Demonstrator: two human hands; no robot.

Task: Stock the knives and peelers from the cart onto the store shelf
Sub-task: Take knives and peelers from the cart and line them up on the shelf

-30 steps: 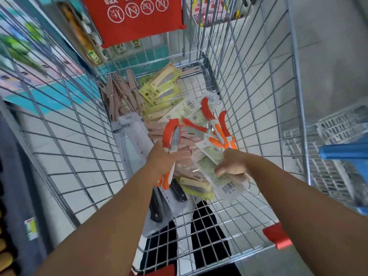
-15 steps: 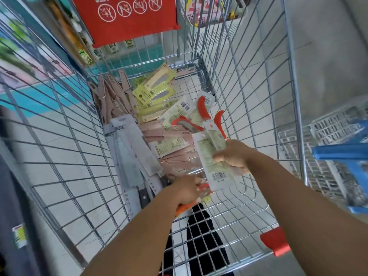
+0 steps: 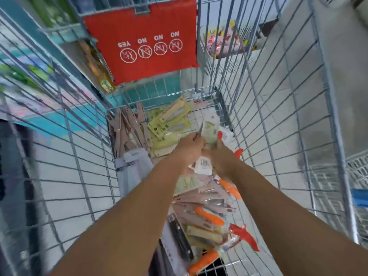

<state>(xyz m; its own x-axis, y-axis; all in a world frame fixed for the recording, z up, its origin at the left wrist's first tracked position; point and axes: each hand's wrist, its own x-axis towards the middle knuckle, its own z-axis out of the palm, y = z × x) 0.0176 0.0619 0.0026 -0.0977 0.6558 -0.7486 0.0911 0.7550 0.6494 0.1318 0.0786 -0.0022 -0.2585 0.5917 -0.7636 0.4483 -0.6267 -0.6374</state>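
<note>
The wire shopping cart (image 3: 278,120) fills the view, its red child-seat flap (image 3: 143,40) hanging at the far end. Its floor is littered with carded stock: beige-handled knives (image 3: 127,132) stacked against the far left corner, yellow-green carded peelers (image 3: 169,122) beside them, grey-sleeved knives (image 3: 131,168) along the left wall, and orange-handled knives (image 3: 209,216) mixed with more beige packs nearer the person. No store shelf shows here, so by the look of it almost all the stocking is left to do. Over the middle of the heap the left hand (image 3: 191,148) and right hand (image 3: 221,156) meet, both curled round a small bundle of carded packs (image 3: 205,163), a barcode label facing up between them. The blur hides how many packs the bundle holds.
</note>
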